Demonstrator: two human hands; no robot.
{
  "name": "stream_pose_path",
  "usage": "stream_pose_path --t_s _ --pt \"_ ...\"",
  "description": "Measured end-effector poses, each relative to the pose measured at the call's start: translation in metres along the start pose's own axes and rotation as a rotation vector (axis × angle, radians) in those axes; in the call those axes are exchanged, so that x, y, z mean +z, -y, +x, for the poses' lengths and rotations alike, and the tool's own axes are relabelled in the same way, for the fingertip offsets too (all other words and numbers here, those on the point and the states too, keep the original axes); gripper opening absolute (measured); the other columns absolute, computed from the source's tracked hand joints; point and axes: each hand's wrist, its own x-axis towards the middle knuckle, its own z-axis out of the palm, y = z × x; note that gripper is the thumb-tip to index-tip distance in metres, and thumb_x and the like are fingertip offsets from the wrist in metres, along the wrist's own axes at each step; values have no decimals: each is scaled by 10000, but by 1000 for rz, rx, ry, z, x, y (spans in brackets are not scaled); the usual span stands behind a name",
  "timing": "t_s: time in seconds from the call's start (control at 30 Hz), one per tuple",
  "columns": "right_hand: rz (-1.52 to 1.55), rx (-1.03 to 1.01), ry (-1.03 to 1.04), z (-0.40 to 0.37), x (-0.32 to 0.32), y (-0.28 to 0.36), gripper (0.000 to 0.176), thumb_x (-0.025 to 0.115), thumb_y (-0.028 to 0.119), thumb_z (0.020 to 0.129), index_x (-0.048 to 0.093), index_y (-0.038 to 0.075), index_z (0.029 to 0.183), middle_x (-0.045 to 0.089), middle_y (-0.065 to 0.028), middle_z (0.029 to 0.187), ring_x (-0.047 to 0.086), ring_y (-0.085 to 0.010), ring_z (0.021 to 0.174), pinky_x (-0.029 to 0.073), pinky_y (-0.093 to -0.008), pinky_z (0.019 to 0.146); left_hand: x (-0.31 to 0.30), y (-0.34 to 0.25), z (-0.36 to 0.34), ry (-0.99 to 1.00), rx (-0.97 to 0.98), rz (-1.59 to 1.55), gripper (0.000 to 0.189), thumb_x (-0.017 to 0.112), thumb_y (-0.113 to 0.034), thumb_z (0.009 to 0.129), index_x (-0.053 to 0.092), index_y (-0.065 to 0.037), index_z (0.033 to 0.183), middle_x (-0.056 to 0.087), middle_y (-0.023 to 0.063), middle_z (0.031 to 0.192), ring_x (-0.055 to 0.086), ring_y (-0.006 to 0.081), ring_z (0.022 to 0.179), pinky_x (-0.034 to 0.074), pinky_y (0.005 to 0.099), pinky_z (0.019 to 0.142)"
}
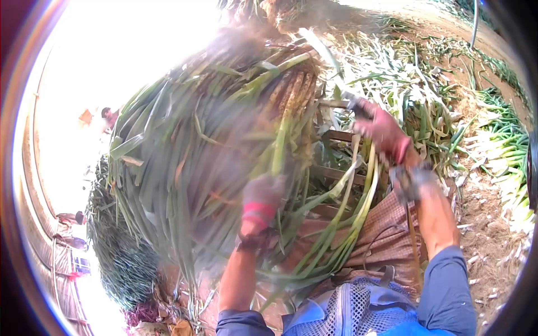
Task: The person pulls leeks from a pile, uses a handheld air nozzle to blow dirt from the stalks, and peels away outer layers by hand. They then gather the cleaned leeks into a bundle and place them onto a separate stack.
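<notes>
1. Outdoors, and we only get the head view. The dirt ground (487, 224) is littered with cut green trimmings (403, 73). More long stalks lie in a row (504, 140) off to the right. A couple of other people (109, 115) are far off in the glare on the left.
2. A big bundle of leek-like stalks (224, 129) fills the middle, up in front of the chest. Its root ends point up and right, and the leaves hang down to the left. It's all quite blurred.
3. Our left hand (260, 199) is gloved and pressed into the lower side of the bundle. The fingers are lost in the leaves, so we can't tell how far closed it is.
4. Our right hand (384, 131), also gloved, is wrapped closed around a dark tool (356, 106) just beside the root ends. We can't make out what it is.
5. Some loose stalks (347, 224) droop across the lap onto a checked cloth (386, 229). Wooden slats (336, 135) sit behind them.
6. We'd guess the bundle is bulky and fairly heavy. It looks floppy at the leaf end and firmer at the pale shanks. The leaves look slick and easy to tear, so we'd grip the shanks near the roots and support it under the middle.
</notes>
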Motion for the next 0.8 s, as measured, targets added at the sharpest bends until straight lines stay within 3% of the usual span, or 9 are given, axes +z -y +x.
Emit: stream_pose_path --t_s 0.1,0.13,0.27,0.33,0.4,0.53,0.6,0.8 --pt "153 -39 231 -70 46 22 784 732 168 867 507 206 1617 692 -95 1248 661 -147 995 563 -313 965 -4 -6 -2 -11 19 45 451 713 -434 974 728 0 854 658 235 723 667 415 682 500 488 651" --pt "194 36 301 -88 57 23 798 742 174 866 494 179 1624 677 -115 1322 661 -152 1070 552 -322 1011 -6 -8 -3 -8 17 48 451 713 -434 974 728 0 854 658 235 723 667 415 682 500 488 651" --pt "252 37 384 -113 86 17 826 751 172 897 417 37 1640 718 -121 1243 681 -138 1034 564 -325 969 -6 -13 -7 7 -38 -23 464 729 -443 971 723 2 836 652 243 716 655 414 664 494 487 643" --pt "101 -44 296 -112 90 17 823 756 169 907 407 15 1637 735 -115 1195 687 -119 952 569 -299 911 -5 -15 -9 12 -35 3 469 736 -446 969 723 2 832 652 243 710 652 413 658 494 486 640" --pt "176 50 287 -102 94 8 812 758 174 915 411 -6 1626 738 -111 1216 685 -113 937 566 -294 883 -6 -21 -11 1 -28 -24 476 739 -451 971 722 2 827 645 237 691 640 403 634 491 484 633" --pt "257 -72 180 -67 98 -14 813 759 200 916 415 5 1626 746 -128 1214 685 -130 884 568 -296 854 -9 -28 -14 36 -31 -32 475 737 -454 973 726 0 835 640 229 678 631 395 620 487 483 627" --pt "110 -72 104 -48 97 -18 819 756 215 913 412 5 1626 745 -160 1240 704 -147 872 573 -307 859 -5 -25 -16 31 -21 -111 476 733 -452 978 723 4 840 636 227 674 627 389 614 483 479 621" --pt "-56 115 34 3 79 2 794 749 279 920 449 47 1618 783 -174 1151 740 -192 904 569 -334 851 -7 -50 -29 61 -11 -89 463 728 -427 985 713 16 851 622 233 672 621 371 603 485 469 616"
